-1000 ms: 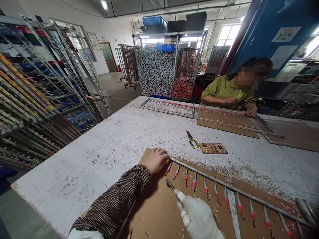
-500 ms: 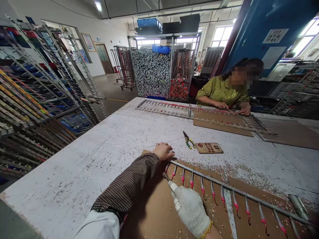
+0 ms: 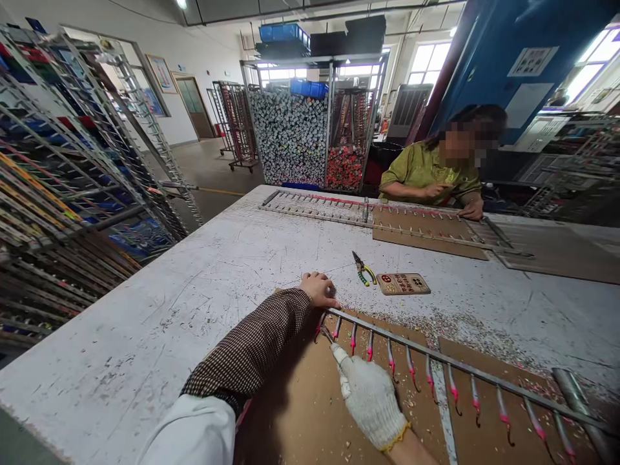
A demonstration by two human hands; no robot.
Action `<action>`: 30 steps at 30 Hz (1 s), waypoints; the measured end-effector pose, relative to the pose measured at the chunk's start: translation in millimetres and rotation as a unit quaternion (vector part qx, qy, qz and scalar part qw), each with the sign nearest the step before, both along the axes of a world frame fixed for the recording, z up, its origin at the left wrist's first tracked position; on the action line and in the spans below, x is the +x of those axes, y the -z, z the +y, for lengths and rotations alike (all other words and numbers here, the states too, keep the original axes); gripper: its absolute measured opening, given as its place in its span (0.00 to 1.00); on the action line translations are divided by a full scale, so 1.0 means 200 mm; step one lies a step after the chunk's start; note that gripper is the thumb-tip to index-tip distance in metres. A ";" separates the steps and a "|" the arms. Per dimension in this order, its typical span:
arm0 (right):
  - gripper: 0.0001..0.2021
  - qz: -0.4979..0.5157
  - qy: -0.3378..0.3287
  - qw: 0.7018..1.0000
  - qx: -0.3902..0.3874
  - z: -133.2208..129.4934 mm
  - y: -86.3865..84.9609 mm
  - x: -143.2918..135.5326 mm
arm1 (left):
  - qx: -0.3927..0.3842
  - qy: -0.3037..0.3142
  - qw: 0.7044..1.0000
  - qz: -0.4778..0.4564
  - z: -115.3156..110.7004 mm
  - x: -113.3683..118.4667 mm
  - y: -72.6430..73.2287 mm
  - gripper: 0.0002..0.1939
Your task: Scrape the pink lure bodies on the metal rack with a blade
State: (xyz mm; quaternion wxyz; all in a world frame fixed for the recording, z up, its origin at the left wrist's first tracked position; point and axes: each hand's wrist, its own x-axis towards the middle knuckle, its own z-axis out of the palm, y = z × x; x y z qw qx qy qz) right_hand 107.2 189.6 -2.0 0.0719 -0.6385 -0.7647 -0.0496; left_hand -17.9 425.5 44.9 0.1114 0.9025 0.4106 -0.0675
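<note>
My left hand [image 3: 317, 289] is bare, in a dark checked sleeve, and closes over the far left end of a long metal bar [image 3: 387, 334]. A row of small pink and grey hooked pieces [image 3: 454, 391], resembling fishing jig heads, hangs from the bar. My right hand [image 3: 371, 397] wears a white knitted glove and grips a slim metal-tipped tool [image 3: 327, 334], its handle mostly hidden by the fingers. The tool's tip is at the leftmost pink pieces, close to my left hand. Whether it touches one I cannot tell.
Brown cardboard [image 3: 300, 413] lies under the bar, strewn with paint chips. Beyond are pliers [image 3: 363, 269] and a decorated phone-like slab [image 3: 403, 284]. A co-worker [image 3: 421, 171] sits across the white table [image 3: 203, 278] at another rack [image 3: 314, 216]. Tall racks [image 3: 97, 161] stand left.
The tool tip in my right hand has moved slightly up and right, by the leftmost pieces. My left hand stays at the bar's end. The co-worker has raised one hand off the rack.
</note>
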 end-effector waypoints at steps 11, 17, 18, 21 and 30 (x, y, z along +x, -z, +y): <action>0.31 0.015 -0.053 0.998 0.008 0.01 -0.01 -0.04 | 0.008 0.004 1.000 0.030 0.02 0.01 -0.02 0.34; 0.30 0.036 -0.015 0.999 0.002 0.02 0.03 -0.05 | 0.002 0.006 0.999 0.039 0.03 0.01 -0.04 0.34; 0.29 0.036 -0.012 0.999 0.002 0.02 0.04 -0.05 | 0.000 0.007 0.999 0.041 0.03 0.01 -0.04 0.34; 0.31 0.035 -0.011 0.999 -0.004 0.00 0.04 -0.07 | -0.004 0.013 0.999 0.037 0.04 0.02 -0.03 0.37; 0.26 0.037 -0.004 0.999 -0.012 -0.01 0.04 -0.09 | 0.075 0.059 0.993 0.068 0.10 0.02 -0.04 0.38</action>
